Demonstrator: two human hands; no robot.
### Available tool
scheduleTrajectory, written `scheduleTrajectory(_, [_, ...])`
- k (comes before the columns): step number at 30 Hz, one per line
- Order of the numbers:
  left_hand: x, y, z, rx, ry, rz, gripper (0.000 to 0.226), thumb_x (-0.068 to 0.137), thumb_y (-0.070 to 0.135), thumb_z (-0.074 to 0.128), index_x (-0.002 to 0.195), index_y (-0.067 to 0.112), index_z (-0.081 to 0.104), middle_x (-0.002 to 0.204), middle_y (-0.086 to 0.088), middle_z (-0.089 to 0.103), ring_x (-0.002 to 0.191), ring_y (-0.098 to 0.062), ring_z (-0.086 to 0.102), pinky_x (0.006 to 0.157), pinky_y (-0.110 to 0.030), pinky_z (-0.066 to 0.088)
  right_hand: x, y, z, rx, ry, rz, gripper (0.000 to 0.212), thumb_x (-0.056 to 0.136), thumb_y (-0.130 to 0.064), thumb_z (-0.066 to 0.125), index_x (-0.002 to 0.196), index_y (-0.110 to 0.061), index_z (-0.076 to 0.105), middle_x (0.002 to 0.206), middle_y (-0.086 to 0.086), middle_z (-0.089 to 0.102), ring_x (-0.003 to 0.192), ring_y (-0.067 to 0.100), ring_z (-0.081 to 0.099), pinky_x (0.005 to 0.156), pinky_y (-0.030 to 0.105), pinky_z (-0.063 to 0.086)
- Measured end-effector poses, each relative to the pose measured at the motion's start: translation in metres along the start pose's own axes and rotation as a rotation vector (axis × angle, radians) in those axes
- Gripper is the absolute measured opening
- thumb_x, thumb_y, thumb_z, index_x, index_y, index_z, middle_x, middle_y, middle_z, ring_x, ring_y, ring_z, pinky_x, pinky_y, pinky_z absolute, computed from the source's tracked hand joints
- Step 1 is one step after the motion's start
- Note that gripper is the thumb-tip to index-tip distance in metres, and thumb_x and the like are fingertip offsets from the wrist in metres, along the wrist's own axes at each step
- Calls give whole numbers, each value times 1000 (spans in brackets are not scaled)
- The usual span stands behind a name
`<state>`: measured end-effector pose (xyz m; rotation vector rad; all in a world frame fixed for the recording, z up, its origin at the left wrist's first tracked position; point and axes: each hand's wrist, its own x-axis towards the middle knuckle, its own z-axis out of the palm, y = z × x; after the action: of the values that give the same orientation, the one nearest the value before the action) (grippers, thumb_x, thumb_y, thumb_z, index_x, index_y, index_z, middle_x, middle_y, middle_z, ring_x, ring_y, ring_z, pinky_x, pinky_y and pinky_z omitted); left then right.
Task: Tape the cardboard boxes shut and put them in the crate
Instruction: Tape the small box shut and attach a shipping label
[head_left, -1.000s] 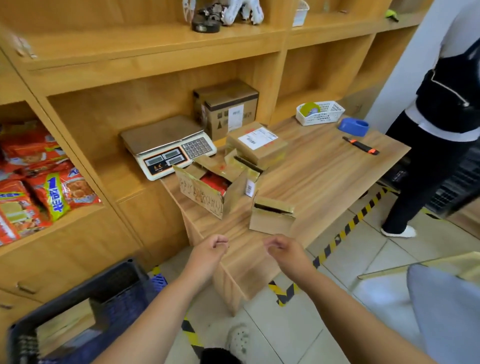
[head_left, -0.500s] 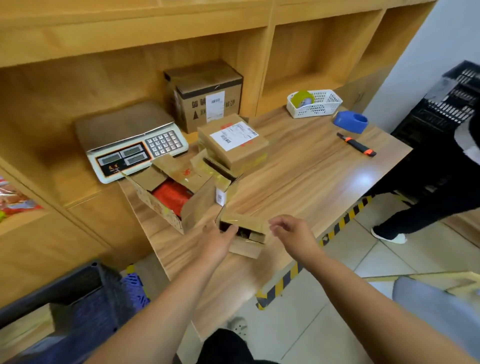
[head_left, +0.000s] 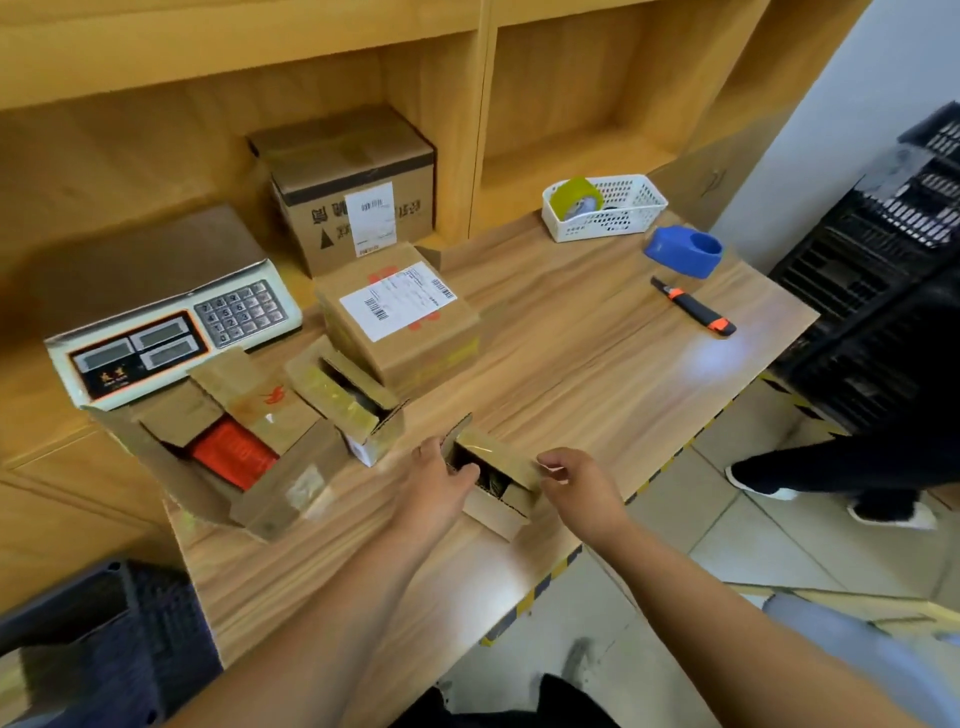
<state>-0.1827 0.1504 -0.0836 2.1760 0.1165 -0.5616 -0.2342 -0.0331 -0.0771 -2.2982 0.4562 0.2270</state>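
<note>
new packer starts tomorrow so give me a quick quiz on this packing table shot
1. True or false: the small box held by the left hand and right hand is already taped shut.
2. Where is the yellow tape roll? A) in the white basket B) in the small box C) in the left hand
3. Fill in: the right hand pinches the small box's ____.
Key: 1 false, its flaps stand open; 2 A; 3 flap.

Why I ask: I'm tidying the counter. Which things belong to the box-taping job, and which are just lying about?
Job: small box, held by left hand and right hand; red-filled box; middle box; tape; crate.
Lying about: scale; knife; basket; shelf box.
</note>
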Motion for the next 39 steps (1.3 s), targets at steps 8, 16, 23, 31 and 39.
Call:
scheduleTrajectory(8, [30, 54, 54, -31, 75, 3, 53, 87, 29, 58, 135, 15, 40, 119, -4, 54, 95, -19, 53, 72, -28, 38, 69, 39, -51, -163, -136, -47, 42, 86, -31, 65, 126, -19, 57, 122, -3, 59, 104, 11, 56, 83, 20, 42])
scheduleTrajectory(16, [43, 122, 132, -269, 156, -83, 77, 85, 24, 66, 147, 16, 21, 143, -1, 41, 98, -10, 53, 85, -27, 42, 132, 85, -124, -299, -274, -150, 39, 86, -36, 62, 122, -22, 55, 104, -2, 63, 96, 18, 59, 82, 31, 50])
scheduleTrajectory(23, [55, 164, 190, -382, 182, -169, 92, 77, 22, 76, 148, 13, 20, 145, -6, 36, 129, -20, 41, 107, -35, 37, 171, 110, -160, -317, -322, -216, 42, 86, -40, 63, 124, -23, 54, 102, -2, 65, 93, 18, 61, 71, 25, 45])
scheduleTrajectory(31, [72, 183, 189, -335, 232, -134, 34, 83, 0, 61, 108, 22, 54, 92, 12, 62, 83, 0, 59, 68, -7, 47, 194, 110, -167, -249, -357, -241, 31, 83, -34, 66, 109, -21, 57, 97, -2, 64, 83, 15, 59, 65, 27, 44])
scheduleTrajectory(39, [112, 195, 178, -438, 262, -135, 40, 82, 4, 62, 110, 30, 52, 90, 27, 59, 79, 18, 54, 62, -2, 40, 224, 93, -175, -247, -293, -181, 32, 80, -34, 66, 108, -23, 56, 98, -2, 64, 84, 16, 60, 67, 30, 48])
